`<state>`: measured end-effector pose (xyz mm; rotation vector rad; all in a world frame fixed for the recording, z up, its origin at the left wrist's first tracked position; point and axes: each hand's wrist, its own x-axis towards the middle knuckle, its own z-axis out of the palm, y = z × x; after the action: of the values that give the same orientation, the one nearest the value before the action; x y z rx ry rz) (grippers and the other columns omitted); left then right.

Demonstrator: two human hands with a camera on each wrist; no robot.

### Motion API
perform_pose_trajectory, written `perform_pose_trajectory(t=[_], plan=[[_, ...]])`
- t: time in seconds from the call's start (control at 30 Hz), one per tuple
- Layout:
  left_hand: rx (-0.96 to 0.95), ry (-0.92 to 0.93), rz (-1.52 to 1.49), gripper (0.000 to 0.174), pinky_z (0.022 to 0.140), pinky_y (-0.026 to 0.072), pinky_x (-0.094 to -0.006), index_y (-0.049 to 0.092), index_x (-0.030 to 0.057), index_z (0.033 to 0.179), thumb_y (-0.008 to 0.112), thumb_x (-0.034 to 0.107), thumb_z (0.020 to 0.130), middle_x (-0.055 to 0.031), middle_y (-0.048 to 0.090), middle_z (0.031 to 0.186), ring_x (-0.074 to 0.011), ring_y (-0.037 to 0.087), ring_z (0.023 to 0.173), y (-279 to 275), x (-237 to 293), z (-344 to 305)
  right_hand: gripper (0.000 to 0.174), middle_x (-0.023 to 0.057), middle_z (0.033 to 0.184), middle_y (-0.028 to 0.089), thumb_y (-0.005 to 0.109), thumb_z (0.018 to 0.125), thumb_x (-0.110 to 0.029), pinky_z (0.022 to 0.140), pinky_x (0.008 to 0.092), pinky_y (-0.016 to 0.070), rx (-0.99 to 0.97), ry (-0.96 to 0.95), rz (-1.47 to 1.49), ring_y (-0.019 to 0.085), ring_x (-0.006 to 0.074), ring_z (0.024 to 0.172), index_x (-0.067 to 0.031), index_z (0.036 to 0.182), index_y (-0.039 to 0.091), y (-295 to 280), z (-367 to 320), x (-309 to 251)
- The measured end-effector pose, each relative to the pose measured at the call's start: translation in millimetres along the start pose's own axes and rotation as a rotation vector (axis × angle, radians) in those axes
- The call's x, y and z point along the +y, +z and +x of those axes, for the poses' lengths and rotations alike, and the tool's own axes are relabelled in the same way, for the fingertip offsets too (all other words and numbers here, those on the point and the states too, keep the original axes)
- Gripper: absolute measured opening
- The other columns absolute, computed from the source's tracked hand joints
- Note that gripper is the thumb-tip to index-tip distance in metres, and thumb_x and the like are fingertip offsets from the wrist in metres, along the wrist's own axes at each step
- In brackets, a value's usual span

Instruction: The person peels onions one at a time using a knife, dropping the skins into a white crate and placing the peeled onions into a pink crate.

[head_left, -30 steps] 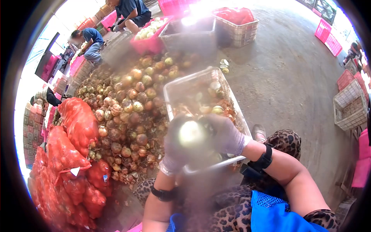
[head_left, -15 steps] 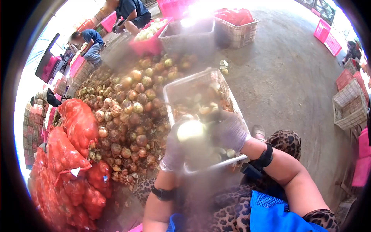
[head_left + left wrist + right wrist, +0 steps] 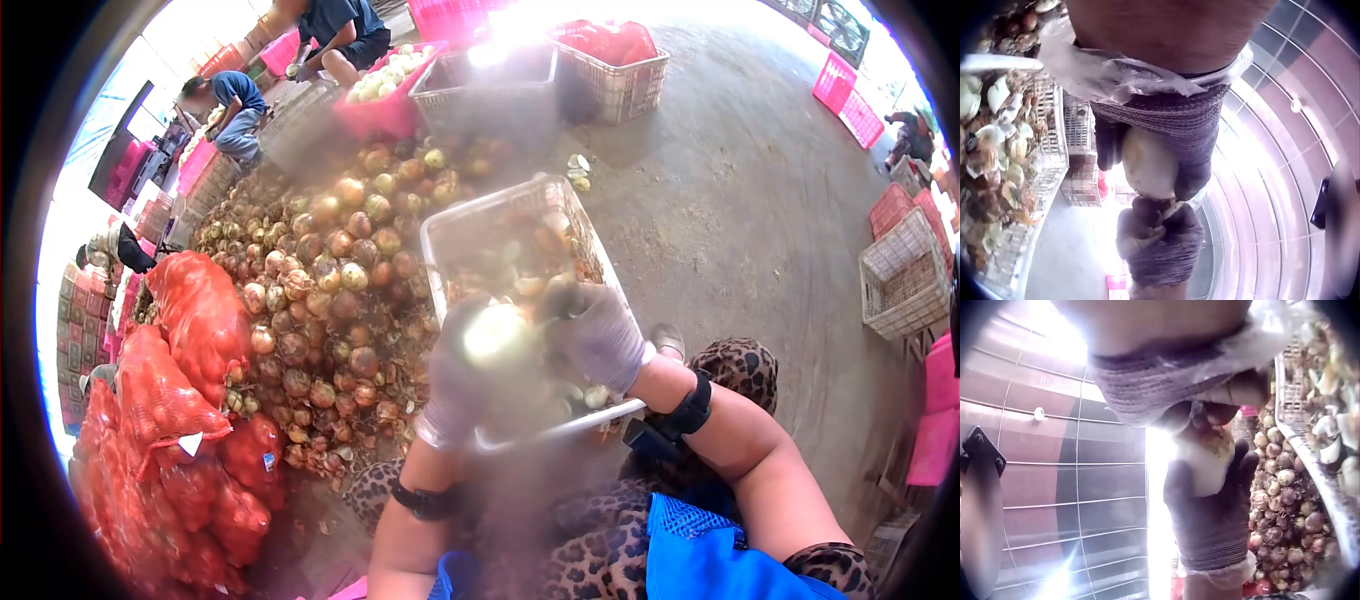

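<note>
Over the crate, my gloved left hand (image 3: 455,375) grips a mostly peeled white onion (image 3: 493,332), fingers wrapped round its sides. Glare washes out the onion in the head view. In the left wrist view the onion (image 3: 1147,165) looks pale and smooth. My gloved right hand (image 3: 600,335) is at its far end, fingers curled, and pinches a small scrap of onion skin (image 3: 1172,209). Brown skin shows at the end of the onion (image 3: 1200,465) under those fingers in the right wrist view. Below both hands, the white crate (image 3: 560,428) holds peelings and onion pieces.
A large heap of unpeeled onions (image 3: 330,270) covers the floor at left, beside red net bags (image 3: 205,320). Beyond it are a pink crate (image 3: 385,118) of peeled onions, a grey crate (image 3: 490,105) and a white crate (image 3: 635,90). Other people sit working at the back left.
My right hand has drawn slightly right from the onion, its fingers staying close to it. The left hand keeps its grip, and the onion has shifted a little.
</note>
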<state>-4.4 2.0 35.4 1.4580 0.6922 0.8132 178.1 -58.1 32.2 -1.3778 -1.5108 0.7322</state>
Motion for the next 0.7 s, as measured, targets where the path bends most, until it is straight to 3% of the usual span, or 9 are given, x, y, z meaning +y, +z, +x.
perform_pose_trajectory(t=[0.07,0.1,0.17,0.23,0.3,0.37,0.4,0.5,0.7], plan=[[0.000,-0.059,-0.147,0.078,0.089,0.0516,-0.0322,0.044,0.0037,0.128,0.083,0.024,0.064,-0.0116,0.057,0.116,-0.0213,0.060,0.103,-5.1,-3.9,-0.8,0.013,0.0057,0.073,0.061,0.061,0.081,-0.017,0.066,0.0287,0.0504,-0.065,-0.122,-0.174,0.060,0.0182,0.070,-0.0048,0.083,0.066,-8.0,-1.6,33.1],[0.007,-0.058,-0.225,0.078,0.089,0.0514,-0.0316,0.044,0.0029,0.128,0.084,0.026,0.064,-0.0116,0.057,0.117,-0.0209,0.060,0.103,-8.6,-7.9,-0.6,0.016,0.0066,0.074,0.062,0.060,0.081,-0.014,0.062,0.0280,0.0508,-0.045,-0.083,-0.171,0.061,0.0163,0.069,-0.0024,0.091,0.066,-6.6,-3.4,73.8],[0.041,-0.012,-0.119,0.080,0.089,0.0510,-0.0317,0.043,0.0024,0.127,0.084,0.030,0.064,-0.0105,0.057,0.114,-0.0203,0.059,0.103,-13.2,-4.7,-1.6,0.026,0.0081,0.078,0.064,0.058,0.083,-0.014,0.061,0.0274,0.0516,-0.010,0.082,-0.225,0.062,0.0146,0.069,-0.0007,0.104,0.065,-9.8,4.5,70.1],[0.060,0.124,0.116,0.080,0.089,0.0509,-0.0321,0.043,0.0025,0.127,0.084,0.030,0.064,-0.0102,0.057,0.113,-0.0204,0.059,0.102,-23.5,-14.9,0.0,0.036,0.0094,0.080,0.065,0.058,0.084,-0.018,0.064,0.0274,0.0524,0.037,0.349,-0.338,0.063,0.0150,0.072,-0.0021,0.116,0.062,-24.8,12.9,-13.5],[0.040,0.266,0.294,0.080,0.088,0.0508,-0.0314,0.043,0.0023,0.125,0.086,0.026,0.062,-0.0100,0.057,0.111,-0.0193,0.059,0.101,-26.6,-18.7,1.0,0.051,0.0138,0.095,0.065,0.062,0.082,-0.021,0.075,0.0308,0.0520,-0.052,0.334,-0.216,0.064,0.0195,0.084,-0.0083,0.130,0.053,-16.8,7.1,-24.6],[0.040,0.344,0.447,0.080,0.088,0.0506,-0.0311,0.043,0.0022,0.123,0.087,0.021,0.060,-0.0097,0.057,0.110,-0.0188,0.058,0.100,-19.7,-13.7,-0.7,0.054,0.0200,0.109,0.062,0.065,0.079,-0.028,0.084,0.0359,0.0509,-0.152,0.217,-0.061,0.063,0.0301,0.097,-0.0044,0.126,0.052,-8.3,-2.7,-26.7],[0.024,0.348,0.325,0.075,0.087,0.0501,-0.0313,0.045,0.0033,0.121,0.084,0.012,0.058,-0.0088,0.057,0.108,-0.0179,0.058,0.099,-6.1,-2.7,-2.1,0.060,0.0202,0.105,0.064,0.066,0.076,-0.021,0.082,0.0361,0.0509,-0.133,0.114,-0.115,0.064,0.0309,0.096,-0.0044,0.131,0.049,-0.6,-2.7,-21.0],[-0.003,0.462,0.554,0.070,0.086,0.0497,-0.0313,0.046,0.0036,0.120,0.079,0.008,0.059,-0.0083,0.056,0.105,-0.0172,0.057,0.097,-4.0,-1.0,-3.1,0.061,0.0205,0.099,0.065,0.066,0.073,-0.015,0.082,0.0369,0.0509,-0.094,0.114,0.011,0.065,0.0305,0.093,-0.0033,0.130,0.048,4.8,-9.0,-19.7],[-0.061,0.382,0.375,0.065,0.087,0.0495,-0.0314,0.048,0.0043,0.117,0.077,0.006,0.059,-0.0075,0.055,0.106,-0.0172,0.057,0.097,-3.3,-0.6,-4.4,0.040,0.0160,0.091,0.067,0.068,0.070,-0.007,0.078,0.0331,0.0518,0.116,0.078,0.080,0.066,0.0250,0.086,-0.0034,0.109,0.061,18.0,-9.4,-14.6]])
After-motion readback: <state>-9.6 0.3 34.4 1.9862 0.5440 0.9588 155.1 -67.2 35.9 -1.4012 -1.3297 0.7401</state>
